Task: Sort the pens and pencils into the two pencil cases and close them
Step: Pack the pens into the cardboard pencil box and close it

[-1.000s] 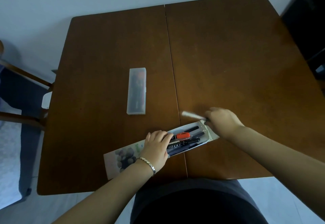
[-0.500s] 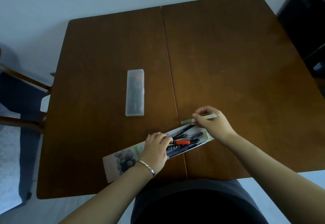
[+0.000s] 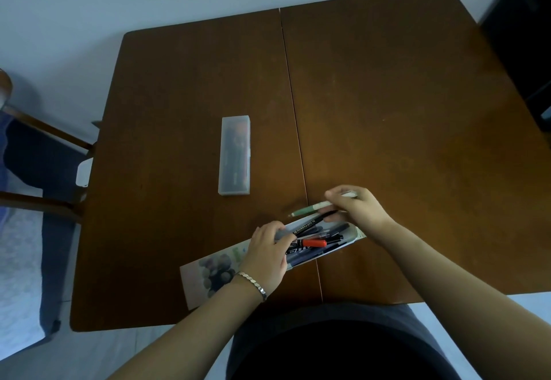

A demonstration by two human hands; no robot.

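Frosted case (image 3: 234, 155) lies shut on tabletop (image 3: 402, 111). Left hand (image 3: 268, 255) grips open case (image 3: 208, 272). Right hand (image 3: 356, 209) pinches green pen (image 3: 310, 209), seemingly the last. Lid still open.

The far half and right side of the counter (image 3: 402, 96) are bare wood. The frosted case (image 3: 234, 155) lies alone left of the seam. The near edge is crowded by the open case (image 3: 208, 272), the left hand (image 3: 268, 255) gripping it and the right hand (image 3: 357, 209) pinching a green pen (image 3: 310, 209).
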